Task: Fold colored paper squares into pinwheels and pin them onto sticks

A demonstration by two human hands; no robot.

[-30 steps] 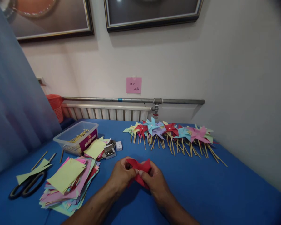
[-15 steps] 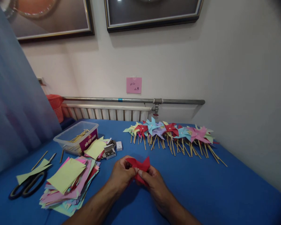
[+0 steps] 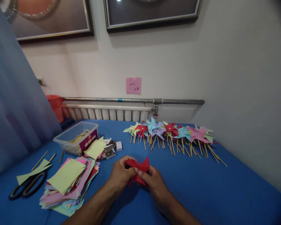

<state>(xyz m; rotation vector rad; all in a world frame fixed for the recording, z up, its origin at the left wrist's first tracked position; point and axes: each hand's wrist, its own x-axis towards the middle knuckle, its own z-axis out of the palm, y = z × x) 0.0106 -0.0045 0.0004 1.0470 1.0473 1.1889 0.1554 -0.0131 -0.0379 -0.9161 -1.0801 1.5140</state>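
A red paper pinwheel (image 3: 141,166) is held up between both hands over the blue-covered table, its points folded toward the middle. My left hand (image 3: 123,172) pinches it from the left, thumb pressed at the centre. From the right, my right hand (image 3: 153,179) grips the paper, its thumb tip meeting the left thumb. Whatever lies under the thumbs is hidden. Nearest the hands is an open small box of metal pins (image 3: 110,153), with a small white box (image 3: 119,146) beside it.
Finished pinwheels (image 3: 182,132) on sticks lie in a row at the back right. On the left are stacked coloured papers (image 3: 67,181), black-handled scissors (image 3: 30,184) under a pale green scrap (image 3: 34,172), and a clear plastic tub (image 3: 76,134) of sticks. A radiator (image 3: 107,113) runs along the wall.
Both hands stay in nearly the same place, still pinching the red paper. The pinwheel has shifted very slightly; nothing else has moved.
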